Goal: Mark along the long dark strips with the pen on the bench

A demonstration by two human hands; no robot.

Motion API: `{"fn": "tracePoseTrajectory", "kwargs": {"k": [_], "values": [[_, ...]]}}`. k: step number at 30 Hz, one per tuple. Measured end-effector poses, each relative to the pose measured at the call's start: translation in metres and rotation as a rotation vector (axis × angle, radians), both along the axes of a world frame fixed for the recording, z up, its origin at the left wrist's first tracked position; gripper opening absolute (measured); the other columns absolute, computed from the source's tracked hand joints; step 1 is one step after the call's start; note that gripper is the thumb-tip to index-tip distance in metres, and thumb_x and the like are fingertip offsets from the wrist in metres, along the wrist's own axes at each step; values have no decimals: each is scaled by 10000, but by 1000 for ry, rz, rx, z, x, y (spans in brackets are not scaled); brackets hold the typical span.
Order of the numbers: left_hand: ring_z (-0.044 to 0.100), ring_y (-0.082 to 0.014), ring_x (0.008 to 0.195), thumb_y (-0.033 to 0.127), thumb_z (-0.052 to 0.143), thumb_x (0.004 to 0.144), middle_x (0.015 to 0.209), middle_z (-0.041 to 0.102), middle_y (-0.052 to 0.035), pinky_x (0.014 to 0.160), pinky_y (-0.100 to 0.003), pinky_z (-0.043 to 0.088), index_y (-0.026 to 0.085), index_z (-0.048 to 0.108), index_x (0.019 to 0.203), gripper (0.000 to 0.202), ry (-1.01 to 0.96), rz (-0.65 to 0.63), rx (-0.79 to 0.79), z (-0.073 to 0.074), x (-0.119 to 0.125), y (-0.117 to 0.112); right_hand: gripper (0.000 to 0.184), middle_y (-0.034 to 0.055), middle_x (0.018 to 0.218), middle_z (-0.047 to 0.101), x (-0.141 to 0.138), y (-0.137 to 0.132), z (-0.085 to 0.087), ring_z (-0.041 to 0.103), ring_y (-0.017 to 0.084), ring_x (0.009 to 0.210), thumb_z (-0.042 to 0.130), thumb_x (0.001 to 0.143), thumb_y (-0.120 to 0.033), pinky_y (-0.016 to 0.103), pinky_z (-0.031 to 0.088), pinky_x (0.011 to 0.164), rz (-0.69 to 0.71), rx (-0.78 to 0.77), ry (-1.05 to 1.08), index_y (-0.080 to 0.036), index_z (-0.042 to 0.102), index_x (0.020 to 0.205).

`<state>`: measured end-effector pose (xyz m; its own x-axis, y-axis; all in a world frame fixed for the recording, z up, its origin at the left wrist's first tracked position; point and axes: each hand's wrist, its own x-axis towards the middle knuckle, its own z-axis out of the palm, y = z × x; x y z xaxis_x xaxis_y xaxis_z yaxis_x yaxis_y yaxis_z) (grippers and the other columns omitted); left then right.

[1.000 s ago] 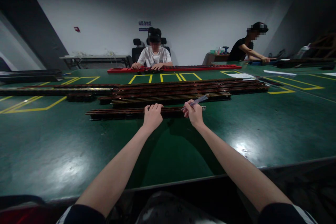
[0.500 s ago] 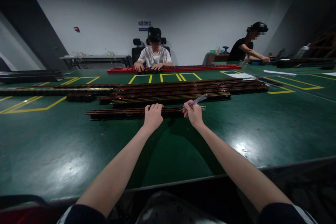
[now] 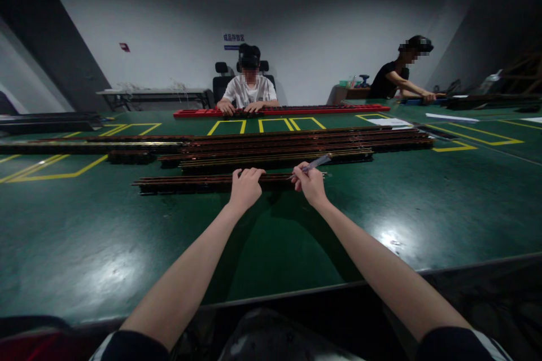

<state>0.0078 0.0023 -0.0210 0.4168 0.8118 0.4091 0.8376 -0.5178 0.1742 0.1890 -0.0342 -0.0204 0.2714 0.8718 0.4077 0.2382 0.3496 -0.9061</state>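
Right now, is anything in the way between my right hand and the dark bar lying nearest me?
Nothing visible stands between your right hand and the dark bar; the slim tool in that hand angles down toward its right part.

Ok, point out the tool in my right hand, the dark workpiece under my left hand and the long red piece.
Tool (image 3: 319,161), head view: its pale handle.
Dark workpiece (image 3: 186,183), head view: its left stretch.
Long red piece (image 3: 372,108), head view: its right end.

A wall sign (image 3: 234,38) reads 成品存放区 (the blue strip (image 3: 232,47) below it is illegible).
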Motion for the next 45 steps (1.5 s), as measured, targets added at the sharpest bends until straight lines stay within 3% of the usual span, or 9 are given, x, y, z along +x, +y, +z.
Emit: {"fn": "tracePoseTrajectory", "kwargs": {"k": [4, 11, 22, 33, 45], "values": [[582, -256, 1114, 216, 404, 857, 1174, 670, -97, 1070, -517, 292, 205, 621, 1160, 372, -4, -15, 6, -1, 0, 0, 351, -12, 519, 571, 1, 0, -1, 494, 87, 359, 582, 812, -491, 198, 380, 355, -10, 12, 5, -194, 507, 641], [580, -281, 1098, 405, 435, 888, 1169, 666, -112, 1043, -511, 308, 191, 614, 1162, 391, 33, -22, 53, -2, 0, 0, 388, -15, 525, 565, 3, 2, -3, 498, 84, 364, 572, 802, -545, 197, 389, 354, -47, 51, 5, -194, 511, 650], [585, -282, 1073, 288, 426, 903, 1142, 671, -111, 1014, -509, 341, 178, 626, 1135, 326, 60, 11, 97, -5, 4, 0, 397, -12, 504, 565, 2, 2, -3, 499, 88, 346, 590, 796, -540, 195, 381, 337, -62, 69, 13, -191, 503, 628], [586, -254, 1127, 146, 383, 877, 1194, 665, -98, 1070, -522, 312, 190, 618, 1184, 388, 35, -8, 63, -5, 4, 0, 350, -11, 516, 575, 2, 1, -1, 505, 83, 358, 570, 807, -493, 189, 384, 358, -52, 42, -2, -191, 508, 641], [580, -244, 1155, 100, 368, 859, 1216, 660, -112, 1096, -519, 289, 161, 608, 1214, 433, 31, -12, 49, -5, 4, 0, 327, -17, 496, 555, 2, 2, -2, 484, 76, 342, 564, 822, -443, 181, 364, 337, -113, 64, 39, -182, 507, 633]]}}
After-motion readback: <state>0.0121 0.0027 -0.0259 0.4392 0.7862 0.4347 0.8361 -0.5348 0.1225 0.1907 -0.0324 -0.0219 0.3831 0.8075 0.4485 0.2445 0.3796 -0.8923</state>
